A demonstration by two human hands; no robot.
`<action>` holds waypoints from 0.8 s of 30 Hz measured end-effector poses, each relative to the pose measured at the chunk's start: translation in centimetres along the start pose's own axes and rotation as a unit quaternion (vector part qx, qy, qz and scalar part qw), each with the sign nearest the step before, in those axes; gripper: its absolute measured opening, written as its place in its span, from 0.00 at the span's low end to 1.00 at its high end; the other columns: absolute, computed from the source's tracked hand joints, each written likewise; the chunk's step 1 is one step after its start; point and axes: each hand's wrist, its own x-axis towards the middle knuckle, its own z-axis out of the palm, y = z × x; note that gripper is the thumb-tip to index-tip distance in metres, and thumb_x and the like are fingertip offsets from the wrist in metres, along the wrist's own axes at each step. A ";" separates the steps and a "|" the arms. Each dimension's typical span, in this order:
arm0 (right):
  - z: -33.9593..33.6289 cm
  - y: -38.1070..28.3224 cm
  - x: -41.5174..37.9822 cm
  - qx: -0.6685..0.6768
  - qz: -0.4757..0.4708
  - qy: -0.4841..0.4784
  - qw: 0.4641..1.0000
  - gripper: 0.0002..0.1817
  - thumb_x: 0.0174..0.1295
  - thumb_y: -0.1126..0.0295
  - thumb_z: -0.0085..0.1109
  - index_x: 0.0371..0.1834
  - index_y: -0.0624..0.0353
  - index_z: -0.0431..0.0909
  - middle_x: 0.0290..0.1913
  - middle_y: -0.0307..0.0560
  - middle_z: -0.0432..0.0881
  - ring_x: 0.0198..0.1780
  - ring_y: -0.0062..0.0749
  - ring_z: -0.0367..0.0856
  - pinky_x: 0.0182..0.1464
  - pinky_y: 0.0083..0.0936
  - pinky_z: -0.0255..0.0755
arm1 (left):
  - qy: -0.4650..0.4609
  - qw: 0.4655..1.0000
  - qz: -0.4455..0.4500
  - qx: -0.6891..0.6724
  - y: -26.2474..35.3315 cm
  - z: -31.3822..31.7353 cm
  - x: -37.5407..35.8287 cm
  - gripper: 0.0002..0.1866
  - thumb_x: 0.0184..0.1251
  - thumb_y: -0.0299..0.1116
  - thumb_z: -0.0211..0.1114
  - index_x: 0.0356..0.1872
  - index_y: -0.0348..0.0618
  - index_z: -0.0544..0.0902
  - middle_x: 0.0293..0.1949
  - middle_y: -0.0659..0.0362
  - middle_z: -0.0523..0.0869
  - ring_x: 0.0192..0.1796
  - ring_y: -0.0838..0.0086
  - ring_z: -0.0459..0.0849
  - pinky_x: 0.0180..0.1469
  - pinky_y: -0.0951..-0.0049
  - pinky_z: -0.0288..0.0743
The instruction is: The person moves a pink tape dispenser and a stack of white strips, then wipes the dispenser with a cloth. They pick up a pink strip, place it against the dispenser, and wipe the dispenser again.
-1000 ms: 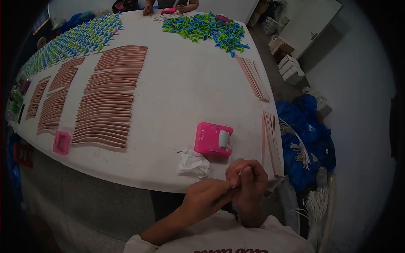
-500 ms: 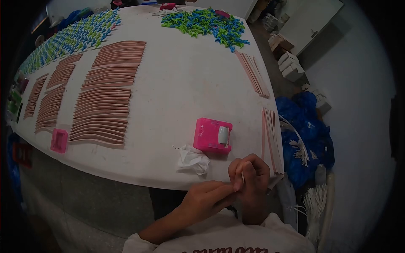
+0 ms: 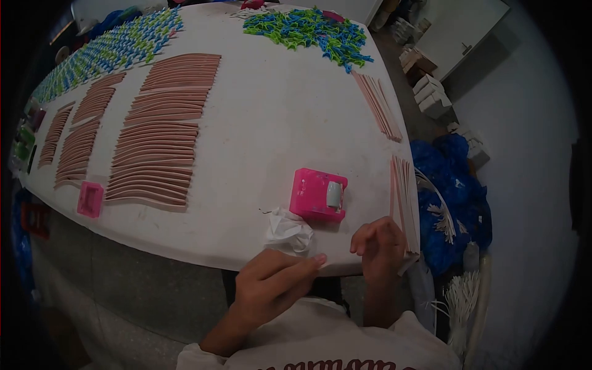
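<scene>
My left hand [image 3: 271, 287] is low in front of the table's near edge. Its thumb and fingers press together, pointing right; anything between them is too small to make out. To its right my right hand [image 3: 382, 243] is raised with curled fingers and thumb drawn together, and what it may hold is hidden. A gap separates the two hands. Just beyond them sits a pink dispenser [image 3: 305, 194] with a pale roll [image 3: 334, 194]. Beside it lies a crumpled white tissue [image 3: 288, 233], close to my left hand. A bundle of thin pale strips [image 3: 402, 191] runs along the right edge, near my right hand.
Rows of pinkish strips [image 3: 154, 157] cover the table's left side, with a small pink tray [image 3: 90, 198] near them. Blue and green twisted pieces [image 3: 308, 31] are heaped at the back, others [image 3: 111, 46] spread at far left. Blue bags [image 3: 453, 191] stand right of the table.
My hands were together at the fingertips and are now apart. The left hand has moved left, the right hand slightly right. The whole view has shifted a little.
</scene>
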 end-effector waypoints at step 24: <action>3.3 6.8 -0.1 -0.562 -0.154 -0.136 0.801 0.11 0.60 0.73 0.69 0.46 0.59 0.83 0.36 0.45 0.78 0.30 0.36 0.82 0.30 0.29 0.75 | 0.087 0.975 -0.195 -0.056 -2.9 -5.1 -2.3 0.18 0.57 0.21 0.74 0.51 0.40 0.87 0.24 0.60 0.84 0.22 0.84 0.75 0.24 0.81 0.66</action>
